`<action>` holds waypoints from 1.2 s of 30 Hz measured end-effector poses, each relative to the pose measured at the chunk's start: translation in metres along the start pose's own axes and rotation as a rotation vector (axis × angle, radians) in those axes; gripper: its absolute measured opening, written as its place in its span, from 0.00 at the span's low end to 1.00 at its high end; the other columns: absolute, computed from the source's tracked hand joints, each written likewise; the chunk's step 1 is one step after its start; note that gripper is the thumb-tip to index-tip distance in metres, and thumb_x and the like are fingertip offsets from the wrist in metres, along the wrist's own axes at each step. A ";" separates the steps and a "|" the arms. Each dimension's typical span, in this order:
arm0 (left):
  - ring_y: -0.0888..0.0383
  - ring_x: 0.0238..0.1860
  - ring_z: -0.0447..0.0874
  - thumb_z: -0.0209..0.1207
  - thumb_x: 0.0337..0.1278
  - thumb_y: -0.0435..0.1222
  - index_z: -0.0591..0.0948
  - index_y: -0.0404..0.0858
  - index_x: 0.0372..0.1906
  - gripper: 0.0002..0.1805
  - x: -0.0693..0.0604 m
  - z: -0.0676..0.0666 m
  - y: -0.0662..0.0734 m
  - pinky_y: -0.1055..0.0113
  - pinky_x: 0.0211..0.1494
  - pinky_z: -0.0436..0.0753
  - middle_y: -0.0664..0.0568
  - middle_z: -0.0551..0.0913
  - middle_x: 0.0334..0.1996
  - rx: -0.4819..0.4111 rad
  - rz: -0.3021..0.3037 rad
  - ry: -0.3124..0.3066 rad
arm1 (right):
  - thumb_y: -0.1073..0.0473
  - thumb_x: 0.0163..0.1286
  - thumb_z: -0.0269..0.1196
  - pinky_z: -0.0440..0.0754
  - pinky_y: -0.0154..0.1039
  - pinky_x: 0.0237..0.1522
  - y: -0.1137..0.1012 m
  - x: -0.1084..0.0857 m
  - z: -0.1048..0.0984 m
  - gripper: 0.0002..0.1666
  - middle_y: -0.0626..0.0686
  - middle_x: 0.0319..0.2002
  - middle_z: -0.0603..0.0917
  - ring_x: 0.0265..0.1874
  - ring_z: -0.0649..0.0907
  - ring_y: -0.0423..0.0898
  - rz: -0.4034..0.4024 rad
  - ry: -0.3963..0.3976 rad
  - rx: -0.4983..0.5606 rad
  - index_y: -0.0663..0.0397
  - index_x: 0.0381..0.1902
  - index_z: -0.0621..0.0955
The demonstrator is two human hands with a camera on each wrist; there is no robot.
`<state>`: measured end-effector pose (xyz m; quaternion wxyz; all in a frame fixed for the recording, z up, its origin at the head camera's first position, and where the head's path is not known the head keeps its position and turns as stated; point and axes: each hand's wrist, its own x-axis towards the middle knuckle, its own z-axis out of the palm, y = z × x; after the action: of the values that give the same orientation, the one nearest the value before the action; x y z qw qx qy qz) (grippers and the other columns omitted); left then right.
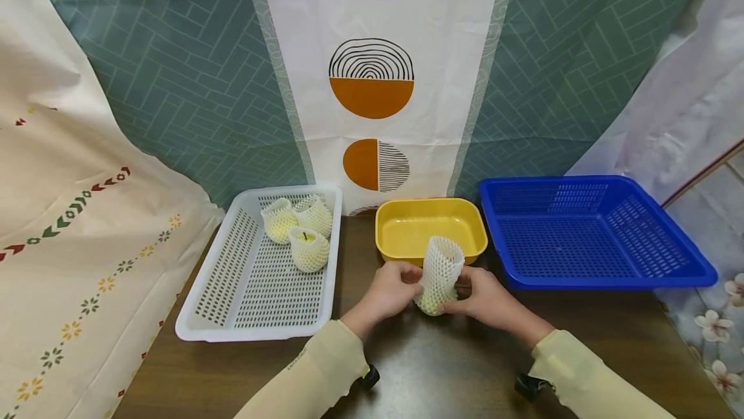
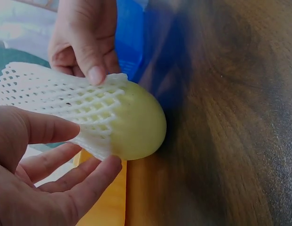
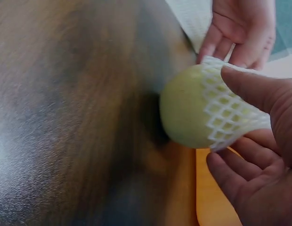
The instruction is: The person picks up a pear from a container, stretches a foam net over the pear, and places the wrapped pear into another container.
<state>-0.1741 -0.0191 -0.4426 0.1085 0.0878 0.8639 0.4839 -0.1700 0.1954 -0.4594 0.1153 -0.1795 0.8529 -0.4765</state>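
A white foam net sleeve stands upright around a round, pale yellow-green fruit, apple- or pear-like. The fruit's lower end is bare below the net's edge, just over or on the tabletop; I cannot tell whether it touches. From the left, my left hand pinches the net near its lower edge, thumb on one side and fingertips on the other. On the opposite side my right hand grips the net, its thumb lying along the mesh. The net's upper part rises loose above the fruit.
A yellow tub stands just behind the hands. To the left, a white basket holds several netted fruits; one shows a stem. A blue basket stands at right on the brown table. Patterned cloth hangs behind.
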 end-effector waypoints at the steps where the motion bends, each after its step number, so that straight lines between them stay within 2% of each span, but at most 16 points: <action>1: 0.61 0.42 0.82 0.62 0.47 0.34 0.84 0.40 0.44 0.14 0.000 0.000 -0.001 0.67 0.43 0.80 0.53 0.86 0.39 -0.010 -0.008 0.001 | 0.47 0.45 0.75 0.81 0.44 0.50 0.000 0.000 0.002 0.33 0.48 0.49 0.83 0.49 0.83 0.45 0.002 0.013 -0.012 0.45 0.51 0.78; 7: 0.57 0.28 0.82 0.58 0.44 0.30 0.84 0.39 0.41 0.15 0.002 0.001 -0.008 0.64 0.30 0.83 0.52 0.85 0.36 -0.161 -0.109 -0.022 | 0.46 0.41 0.77 0.82 0.38 0.47 0.001 0.002 0.011 0.33 0.43 0.46 0.84 0.46 0.83 0.40 0.033 0.051 -0.046 0.41 0.48 0.80; 10: 0.57 0.26 0.82 0.57 0.43 0.29 0.84 0.39 0.40 0.15 0.002 0.001 -0.010 0.61 0.30 0.84 0.52 0.85 0.33 -0.213 -0.149 -0.028 | 0.45 0.38 0.77 0.82 0.35 0.45 0.002 0.003 0.014 0.33 0.43 0.44 0.85 0.44 0.83 0.38 0.058 0.048 -0.053 0.41 0.46 0.80; 18: 0.54 0.24 0.80 0.56 0.40 0.30 0.85 0.40 0.38 0.15 0.001 -0.003 -0.011 0.59 0.30 0.84 0.52 0.82 0.26 -0.204 -0.183 -0.005 | 0.45 0.37 0.78 0.82 0.32 0.37 0.002 0.006 0.019 0.32 0.44 0.40 0.86 0.38 0.84 0.38 0.081 0.029 -0.062 0.43 0.43 0.81; 28: 0.52 0.24 0.80 0.54 0.38 0.30 0.86 0.41 0.40 0.19 0.000 -0.006 -0.011 0.59 0.28 0.82 0.52 0.83 0.29 -0.180 -0.206 0.012 | 0.44 0.38 0.77 0.82 0.31 0.38 0.002 0.012 0.022 0.32 0.43 0.41 0.86 0.38 0.83 0.36 0.079 -0.003 -0.081 0.41 0.44 0.81; 33: 0.52 0.24 0.79 0.52 0.39 0.30 0.85 0.41 0.43 0.21 0.001 -0.004 -0.014 0.59 0.29 0.82 0.53 0.83 0.27 -0.194 -0.220 -0.014 | 0.41 0.40 0.76 0.82 0.35 0.40 0.006 0.013 0.019 0.34 0.43 0.41 0.85 0.39 0.83 0.39 0.085 -0.072 -0.102 0.43 0.47 0.80; 36: 0.53 0.25 0.78 0.51 0.43 0.30 0.84 0.39 0.44 0.20 0.001 -0.003 -0.016 0.58 0.31 0.83 0.49 0.81 0.24 -0.223 -0.234 -0.012 | 0.45 0.45 0.75 0.82 0.40 0.44 0.010 0.013 0.010 0.38 0.50 0.46 0.84 0.43 0.83 0.43 0.096 -0.138 -0.046 0.53 0.53 0.77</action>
<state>-0.1769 -0.0298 -0.4545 0.1781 -0.0230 0.8086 0.5603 -0.1798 0.1869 -0.4731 0.1924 -0.1735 0.8611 -0.4374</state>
